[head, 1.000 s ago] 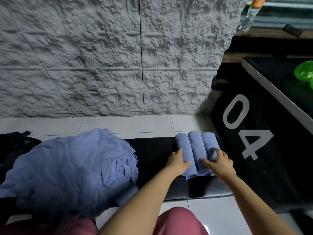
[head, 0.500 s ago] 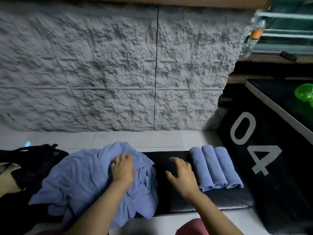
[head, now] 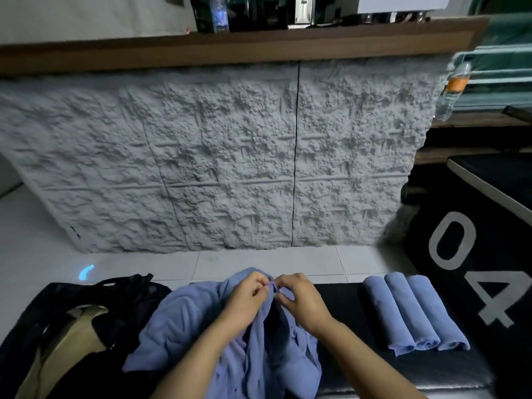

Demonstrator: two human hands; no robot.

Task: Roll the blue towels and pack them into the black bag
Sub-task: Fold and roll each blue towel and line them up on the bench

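- Our left hand (head: 247,298) has its fingers curled, and it pinches a raised fold at the top of the loose blue towels (head: 187,321).
- Our right hand (head: 302,300) pinches the same fold just beside it. The fingertips of the two hands are almost touching.
- From this pinch the blue cloth hangs down between our forearms. We cannot tell if the fold belongs to one towel or to several.
- The loose blue towels lie as a crumpled heap on the black mat (head: 339,309), directly in front of us.
- Three rolled towels (head: 414,309) lie side by side and touching each other on the right part of the mat, apart from both hands.
- The black bag (head: 123,303) lies on the left, against the heap, and its mouth shows a beige lining (head: 57,344).
- Behind stands a rough white wall panel (head: 230,168) on the tiled floor (head: 259,263). At the right there is a black box (head: 426,254) marked "04".
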